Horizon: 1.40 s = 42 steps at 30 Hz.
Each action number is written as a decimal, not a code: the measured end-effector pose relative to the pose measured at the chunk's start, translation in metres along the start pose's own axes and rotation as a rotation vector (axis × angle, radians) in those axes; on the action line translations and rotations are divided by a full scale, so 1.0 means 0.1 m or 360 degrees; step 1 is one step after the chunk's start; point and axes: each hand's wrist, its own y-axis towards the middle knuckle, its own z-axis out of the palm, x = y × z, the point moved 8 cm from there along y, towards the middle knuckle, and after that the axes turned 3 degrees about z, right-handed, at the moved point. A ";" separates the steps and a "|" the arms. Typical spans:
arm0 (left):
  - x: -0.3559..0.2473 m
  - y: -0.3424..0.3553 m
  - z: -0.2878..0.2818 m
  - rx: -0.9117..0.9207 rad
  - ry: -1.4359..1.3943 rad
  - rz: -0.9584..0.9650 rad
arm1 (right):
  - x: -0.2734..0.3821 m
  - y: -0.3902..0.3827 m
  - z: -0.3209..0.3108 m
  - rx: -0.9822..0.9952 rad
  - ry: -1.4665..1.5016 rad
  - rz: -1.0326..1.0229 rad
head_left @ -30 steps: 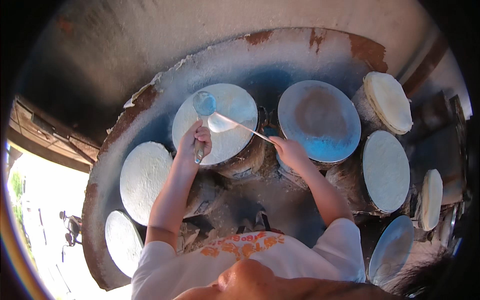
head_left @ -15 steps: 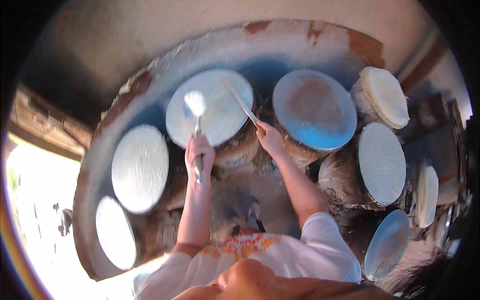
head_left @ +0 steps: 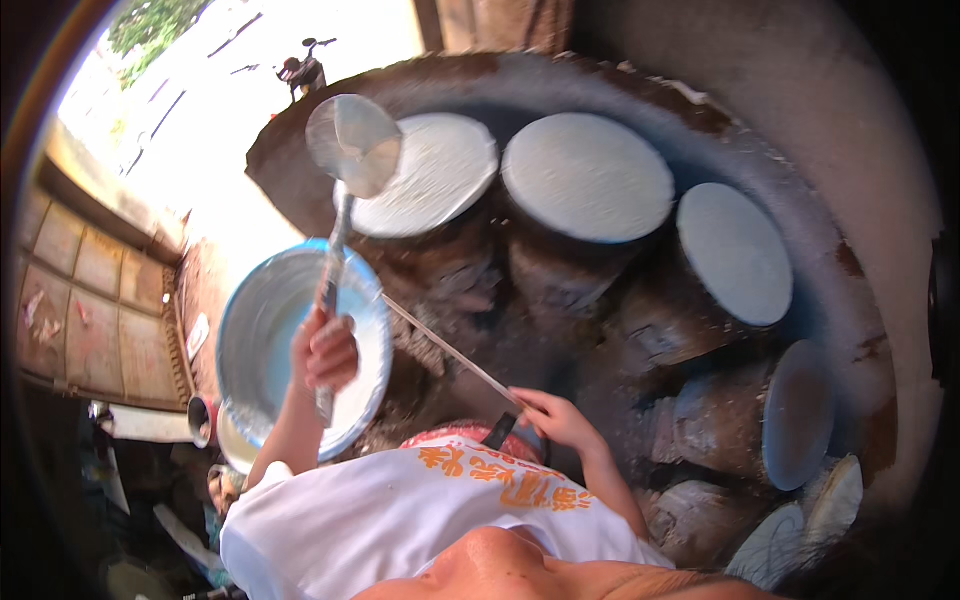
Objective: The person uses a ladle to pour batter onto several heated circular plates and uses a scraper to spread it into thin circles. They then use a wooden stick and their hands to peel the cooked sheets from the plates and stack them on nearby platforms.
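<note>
Over the basin (head_left: 240, 320), a ladle (head_left: 356, 165)

Head view: the left hand (head_left: 328, 352) is nearer, fingers wrapped round the ladle's handle, bowl forward past the rim; right of the basin, the right hand (head_left: 556, 418) pinches a stick (head_left: 450, 347).

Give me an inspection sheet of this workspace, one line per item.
Surface: curved ledge behind round griddles; three pale-coated griddles, and a bluish-brown griddle at right.
Job's things: ladle raised, bowl up; thin stick; blue-rimmed basin with pale residue inside.
Clutter: small reddish container beside the basin; jumbled items lower left, too unclear to name.
Grippers: left hand grips the ladle's handle; right hand holds the stick's end.
Cables: nothing seen.
Surroundings: parked two-wheeler, greenery.
</note>
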 end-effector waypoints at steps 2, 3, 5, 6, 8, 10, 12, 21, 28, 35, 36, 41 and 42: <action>-0.74 -0.70 -0.09 -0.0629 0.0397 0.0459 | 0.20 0.51 0.65 -0.0080 -0.0387 -0.0079; -1.08 -0.91 -0.18 -0.0753 0.0645 0.0428 | 0.35 0.74 0.89 -0.0199 -0.0681 -0.0168; -1.62 -1.51 -0.88 -0.1198 0.0759 0.0343 | 0.59 1.28 1.26 -0.0564 -0.1191 -0.0573; -1.90 -1.72 -1.26 -0.1385 0.0700 0.0347 | 0.93 1.46 1.50 -0.0548 -0.1414 -0.0420; -2.29 -2.22 -2.15 -0.2030 0.0998 0.0233 | 1.16 2.06 1.89 -0.0598 -0.1818 -0.0181; -2.35 -2.52 -2.84 -0.2047 0.1816 -0.0023 | 0.95 2.52 2.24 -0.0325 -0.2168 0.0007; -2.13 -2.44 -2.87 -0.1882 0.2192 -0.0344 | 0.76 2.49 2.28 -0.0185 -0.2242 0.0283; -1.58 -2.13 -3.57 -0.2185 0.0893 0.0579 | 0.43 2.27 2.43 -0.0365 -0.1646 0.0302; -1.11 -1.60 -3.22 -0.1134 -0.0621 0.0692 | 0.32 1.68 2.30 -0.0456 -0.1124 0.0054; -0.98 -1.41 -0.59 -0.0232 -0.0597 0.0307 | 1.01 0.88 2.25 0.0086 0.0377 0.0000; -0.99 -1.37 -0.27 -0.0281 -0.0486 0.0344 | 1.23 0.78 2.30 0.0228 0.0522 -0.0050; -1.29 -0.94 1.26 0.0205 0.0081 0.0316 | 2.52 0.42 2.34 0.0485 0.0786 -0.0451; -1.37 -0.88 1.52 0.0273 0.0145 0.0363 | 2.77 0.40 2.37 0.0497 0.0789 -0.0578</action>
